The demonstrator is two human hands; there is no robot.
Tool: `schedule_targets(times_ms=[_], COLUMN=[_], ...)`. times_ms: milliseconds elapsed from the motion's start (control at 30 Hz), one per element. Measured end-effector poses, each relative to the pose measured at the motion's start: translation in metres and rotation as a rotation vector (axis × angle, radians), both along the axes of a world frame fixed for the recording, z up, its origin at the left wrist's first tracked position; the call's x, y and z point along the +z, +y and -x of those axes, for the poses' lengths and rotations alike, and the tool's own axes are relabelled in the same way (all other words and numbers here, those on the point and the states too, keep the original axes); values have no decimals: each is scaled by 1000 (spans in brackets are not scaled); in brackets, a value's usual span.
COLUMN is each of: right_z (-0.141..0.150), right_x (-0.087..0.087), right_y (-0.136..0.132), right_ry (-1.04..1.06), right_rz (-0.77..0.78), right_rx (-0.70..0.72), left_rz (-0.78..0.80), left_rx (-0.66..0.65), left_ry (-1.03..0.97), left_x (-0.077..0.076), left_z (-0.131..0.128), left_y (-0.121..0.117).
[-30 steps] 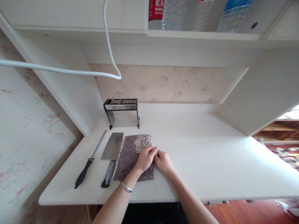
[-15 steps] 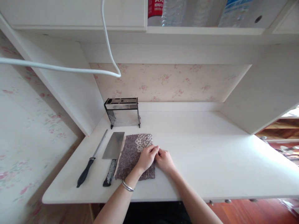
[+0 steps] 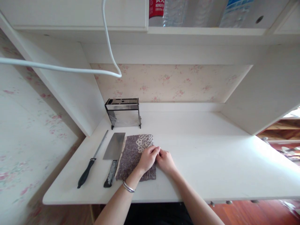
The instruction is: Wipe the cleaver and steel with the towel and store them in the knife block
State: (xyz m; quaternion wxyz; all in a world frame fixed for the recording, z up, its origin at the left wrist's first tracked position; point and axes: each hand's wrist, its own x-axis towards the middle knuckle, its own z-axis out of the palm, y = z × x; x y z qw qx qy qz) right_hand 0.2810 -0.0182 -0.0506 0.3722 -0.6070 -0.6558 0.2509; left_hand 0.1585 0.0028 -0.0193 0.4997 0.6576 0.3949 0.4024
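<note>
A folded brown-grey cloth (image 3: 131, 156) with a pale lace pattern lies flat on the white desk (image 3: 211, 162). My left hand (image 3: 147, 159), a bangle on its wrist, rests on the cloth's right side with fingers curled at the edge. My right hand (image 3: 166, 161) sits just beside it on the desk, fingers bent and touching the same edge. Both hands meet at the cloth's right border and seem to pinch it. Left of the cloth lie a cleaver (image 3: 112, 153) and a sharpening steel (image 3: 92, 164) with a black handle.
A metal knife rack (image 3: 122, 113) stands at the back of the desk near the wall. A white cable (image 3: 70, 69) hangs across the upper left. Bottles (image 3: 173, 12) stand on the shelf above. Side panels of the white desk rise at left and right.
Almost nothing has moved; the view shifted slightly and my hands stay together at the cloth's right edge.
</note>
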Motion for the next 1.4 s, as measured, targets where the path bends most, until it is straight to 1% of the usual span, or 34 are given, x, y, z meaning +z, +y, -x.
schedule_targets(times_ms=[700,1067,1400], right_z=[0,1,0], right_x=[0,-2,1], right_y=[0,0,-1], right_ry=[4,3,-8], right_rz=[11,11,9], right_rx=[-7,-9,-6], left_rz=[-15,-27,-38], left_rx=[-3,-3,14], left_ry=[13,23,31], left_x=[-3,-1,2], left_z=[0,0,0], left_y=[1,1,-1])
